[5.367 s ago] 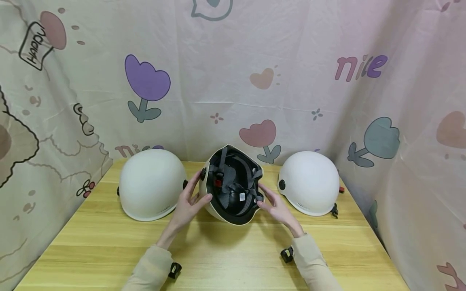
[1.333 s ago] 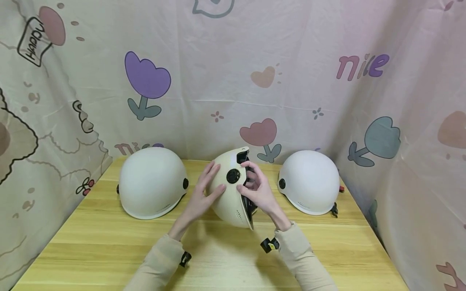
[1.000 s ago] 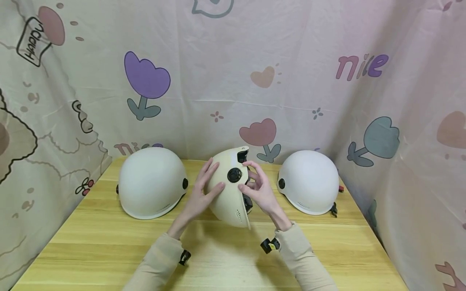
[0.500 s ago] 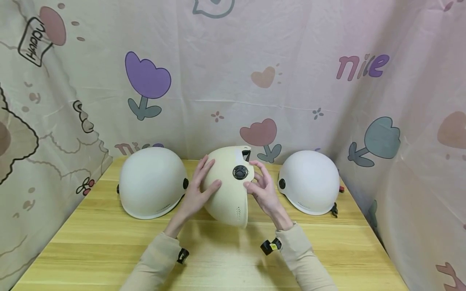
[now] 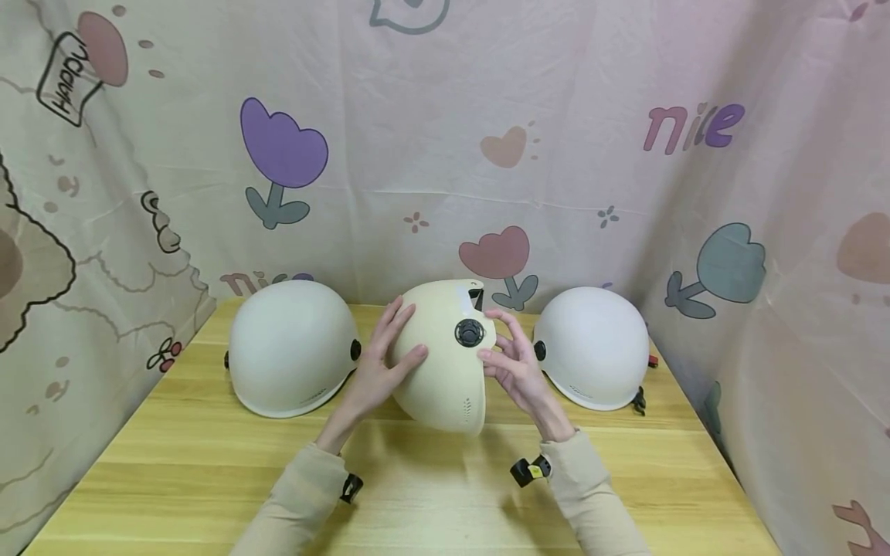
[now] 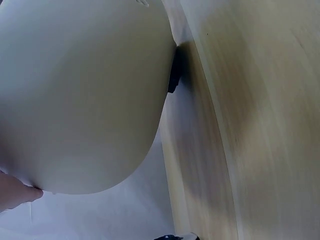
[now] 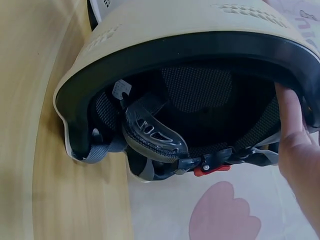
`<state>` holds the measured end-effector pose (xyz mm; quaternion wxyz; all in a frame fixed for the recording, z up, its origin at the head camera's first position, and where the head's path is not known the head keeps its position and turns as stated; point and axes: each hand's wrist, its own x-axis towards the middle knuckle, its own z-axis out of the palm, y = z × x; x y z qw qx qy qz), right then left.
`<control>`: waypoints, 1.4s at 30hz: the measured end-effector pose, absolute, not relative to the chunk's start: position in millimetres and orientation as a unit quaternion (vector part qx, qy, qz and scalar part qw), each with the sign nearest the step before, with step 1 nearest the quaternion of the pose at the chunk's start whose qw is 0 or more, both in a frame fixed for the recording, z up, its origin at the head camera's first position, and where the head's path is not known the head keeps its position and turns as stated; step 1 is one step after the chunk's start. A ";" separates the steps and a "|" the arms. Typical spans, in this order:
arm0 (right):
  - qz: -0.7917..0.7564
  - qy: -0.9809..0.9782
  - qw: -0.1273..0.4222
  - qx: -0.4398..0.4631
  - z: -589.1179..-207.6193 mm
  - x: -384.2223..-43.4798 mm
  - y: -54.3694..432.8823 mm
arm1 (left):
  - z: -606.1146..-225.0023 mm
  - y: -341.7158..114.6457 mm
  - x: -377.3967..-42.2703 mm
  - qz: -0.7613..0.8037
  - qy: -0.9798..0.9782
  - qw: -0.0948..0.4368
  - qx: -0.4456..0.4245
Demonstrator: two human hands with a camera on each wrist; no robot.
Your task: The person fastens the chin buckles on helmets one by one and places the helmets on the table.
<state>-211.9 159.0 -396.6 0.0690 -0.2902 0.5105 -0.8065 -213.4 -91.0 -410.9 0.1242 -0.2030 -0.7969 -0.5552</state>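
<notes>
A cream helmet is tipped on its side in the middle of the table, its opening facing right and a round black side knob turned upward. My left hand holds the rounded shell from the left, thumb and fingers spread over it. With my right hand I grip the rim beside the knob, the thumb outside and other fingers reaching into the opening. The right wrist view shows the dark padded inside, grey straps and a red buckle. In the left wrist view, the underside's black part appears to meet the table.
One white helmet stands dome-up at the left, close to my left hand. Another white helmet stands dome-up at the right, near my right hand. A printed cloth hangs behind the wooden table.
The helmet's opening, which faced me, has turned to the right, bringing its knob into view. Both hands have shifted grip on it. Lately the helmet and right hand have moved slightly right.
</notes>
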 end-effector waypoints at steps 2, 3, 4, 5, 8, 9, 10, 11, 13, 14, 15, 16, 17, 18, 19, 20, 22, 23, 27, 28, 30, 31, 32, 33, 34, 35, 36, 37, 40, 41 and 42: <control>-0.810 0.503 0.074 -0.292 -396.7 -211.2 161.2 | -411.0 -90.3 -213.7 -0.554 -0.797 0.125 -0.205; -0.811 0.499 0.076 -0.295 -396.9 -211.0 162.0 | -411.0 -90.1 -213.6 -0.554 -0.797 0.124 -0.205; -0.813 0.496 0.078 -0.295 -396.8 -210.6 162.9 | -410.8 -89.9 -213.5 -0.553 -0.798 0.123 -0.205; -0.815 0.492 0.079 -0.295 -396.8 -210.4 164.0 | -410.6 -89.6 -213.5 -0.553 -0.798 0.122 -0.205; -0.819 0.487 0.083 -0.292 -396.6 -209.9 168.3 | -409.8 -88.7 -213.2 -0.551 -0.800 0.118 -0.204; -0.820 0.487 0.083 -0.291 -396.8 -210.1 170.0 | -409.5 -88.5 -213.2 -0.551 -0.801 0.116 -0.204; -0.820 0.488 0.084 -0.287 -396.8 -210.2 171.8 | -409.3 -88.2 -213.2 -0.551 -0.801 0.115 -0.204; -0.820 0.490 0.084 -0.285 -397.0 -210.4 173.8 | -409.1 -87.9 -213.1 -0.552 -0.801 0.112 -0.204; -0.818 0.497 0.083 -0.279 -397.3 -211.1 178.0 | -408.4 -87.2 -213.1 -0.553 -0.800 0.105 -0.205; -0.816 0.501 0.082 -0.276 -397.5 -211.5 180.3 | -408.2 -86.6 -213.2 -0.554 -0.800 0.103 -0.207; -0.814 0.506 0.081 -0.274 -397.5 -212.0 182.6 | -407.9 -85.9 -213.4 -0.555 -0.799 0.099 -0.210; -0.811 0.511 0.080 -0.273 -397.3 -212.4 185.0 | -407.7 -85.0 -213.7 -0.556 -0.798 0.096 -0.212; -0.808 0.517 0.080 -0.271 -396.9 -212.8 187.5 | -407.5 -84.1 -214.1 -0.557 -0.797 0.092 -0.215; -0.804 0.524 0.080 -0.269 -396.2 -213.2 190.1 | -407.4 -83.2 -214.6 -0.556 -0.797 0.090 -0.219; -0.799 0.532 0.082 -0.268 -395.7 -213.8 193.0 | -407.4 -82.0 -215.1 -0.557 -0.795 0.089 -0.223; -0.794 0.541 0.082 -0.266 -394.7 -214.1 195.8 | -407.3 -80.8 -215.5 -0.556 -0.795 0.088 -0.226; -0.780 0.561 0.084 -0.264 -392.4 -214.8 201.7 | -407.2 -78.5 -216.4 -0.554 -0.794 0.091 -0.233; -0.772 0.572 0.084 -0.263 -391.4 -215.3 204.8 | -407.1 -77.3 -216.6 -0.552 -0.794 0.093 -0.236; -0.731 0.625 0.074 -0.262 -388.7 -217.5 213.5 | -406.0 -73.1 -216.4 -0.548 -0.794 0.104 -0.242; -0.720 0.640 0.067 -0.259 -388.5 -218.2 214.3 | -405.7 -72.5 -215.9 -0.547 -0.794 0.106 -0.243; -0.693 0.674 0.043 -0.251 -388.5 -219.0 214.5 | -405.6 -71.4 -215.5 -0.546 -0.794 0.112 -0.245; -0.677 0.694 0.026 -0.243 -388.3 -219.0 213.8 | -405.8 -71.1 -215.5 -0.545 -0.794 0.114 -0.245; -0.658 0.715 0.008 -0.235 -388.1 -218.8 212.8 | -405.8 -70.9 -215.4 -0.544 -0.794 0.117 -0.246; -0.638 0.735 -0.012 -0.229 -387.6 -218.6 211.4 | -405.9 -70.6 -215.4 -0.543 -0.794 0.118 -0.246; -0.617 0.755 -0.031 -0.220 -387.1 -218.2 209.9 | -406.0 -70.5 -215.5 -0.542 -0.795 0.120 -0.246; -0.597 0.772 -0.050 -0.212 -386.7 -217.8 208.4 | -406.0 -70.2 -215.6 -0.542 -0.796 0.120 -0.244; -0.578 0.787 -0.066 -0.203 -386.1 -217.5 207.1 | -406.0 -70.1 -215.8 -0.540 -0.797 0.120 -0.242; -0.563 0.799 -0.080 -0.197 -385.4 -217.2 205.8 | -406.0 -70.0 -216.0 -0.539 -0.798 0.120 -0.240; -0.530 0.821 -0.112 -0.180 -383.9 -217.0 204.2 | -405.7 -69.4 -216.6 -0.536 -0.802 0.119 -0.235; -0.522 0.826 -0.119 -0.176 -383.5 -217.0 204.2 | -405.9 -69.2 -217.1 -0.534 -0.803 0.120 -0.234; -0.515 0.830 -0.126 -0.173 -383.2 -217.1 204.5 | -406.1 -69.0 -217.5 -0.533 -0.804 0.121 -0.235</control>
